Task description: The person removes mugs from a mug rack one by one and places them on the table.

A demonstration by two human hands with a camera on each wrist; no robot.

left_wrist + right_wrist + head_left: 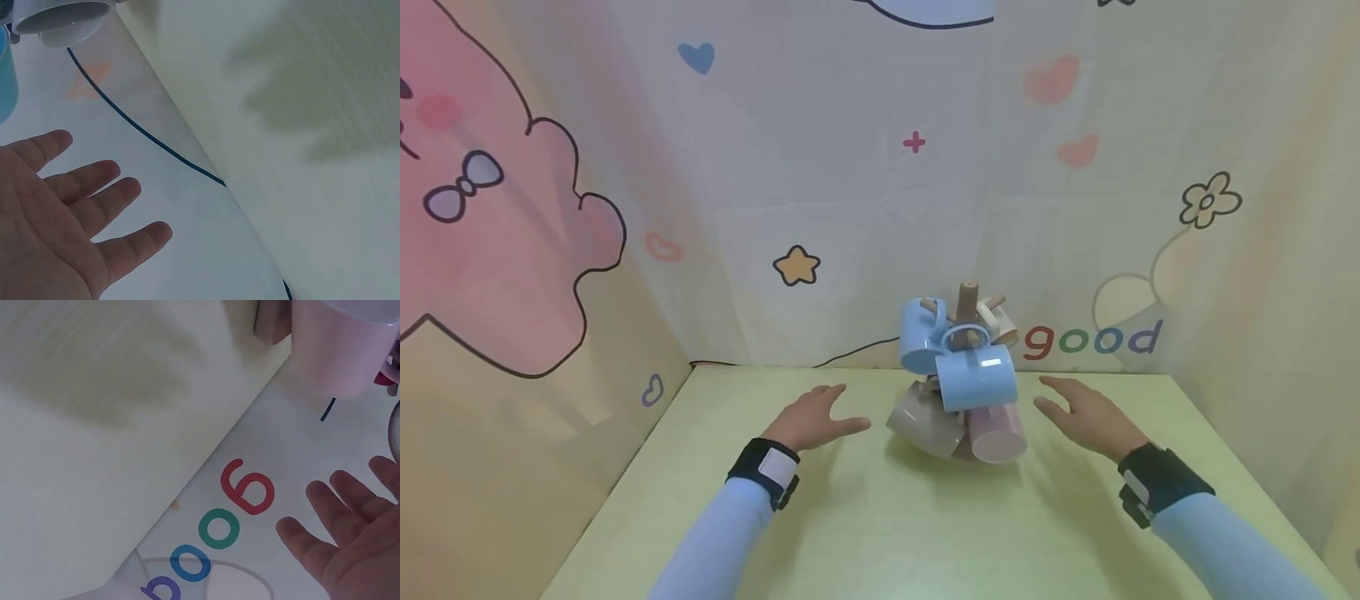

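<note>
A wooden mug tree (967,302) stands toward the back of the table, hung with several mugs. Two light blue mugs (977,379) hang at the upper front and left; a white mug (1002,323) hangs behind on the right. Lower down are a grey mug (927,421) and a pink mug (997,435), both tilted. My left hand (811,419) hovers left of the grey mug, fingers spread and holding nothing. On the other side, my right hand (1093,417) is held apart from the pink mug, its fingers extended. The pink mug (344,347) also appears in the right wrist view.
The pale table (880,533) ends at a cloth backdrop (850,200) printed with hearts, a star and the word "good". Cloth also hangs along both sides. Each wrist wears a black strap (764,471).
</note>
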